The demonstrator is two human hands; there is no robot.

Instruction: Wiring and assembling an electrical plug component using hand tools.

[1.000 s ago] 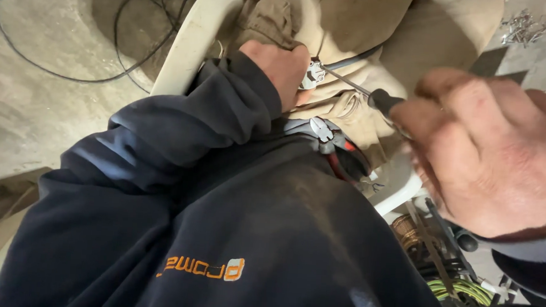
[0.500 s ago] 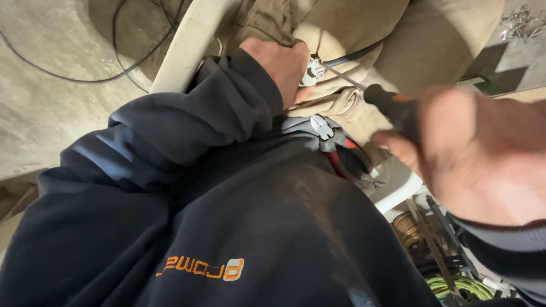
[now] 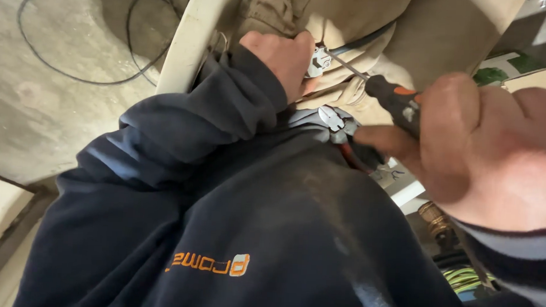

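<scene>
Compared with half a second ago, the right hand (image 3: 488, 150) is sharp rather than blurred and sits a little lower and closer to the lens; the screwdriver (image 3: 386, 94) it carries now reaches up-left so its metal tip touches the small metal fitting (image 3: 318, 60). The left hand (image 3: 283, 59) has stayed almost where it was, at the top centre of the view.

The right hand's fingers are closed around the screwdriver's black handle with its orange band, the forefinger stretched along beneath it. The left hand's fingers are curled shut, pinching the small silvery fitting at its right edge, against tan fabric (image 3: 425, 31). A grey cable (image 3: 367, 38) runs from the fitting up to the right. Just below the two hands, a pair of cutting pliers (image 3: 339, 122) with red handles lies on the dark lap, its steel nose pointing up-left.

At the upper right edge, a flat pale carton (image 3: 534, 76) with a green patch shows only a corner. The dark navy sweatshirt (image 3: 251, 232) carries an orange-and-white emblem across the chest, seen upside down.

Much is hidden: the sweatshirt fills the lower half, the left sleeve covers the wrist, and the right hand blocks what lies behind it. At lower right a brass fitting (image 3: 436, 219) and a bundle of yellow-green wires (image 3: 464, 278) are cut off and hard to make out. A thin black cord (image 3: 62, 70) loops over the concrete floor (image 3: 41, 119) at upper left, beside a white plastic chair edge (image 3: 192, 39).
</scene>
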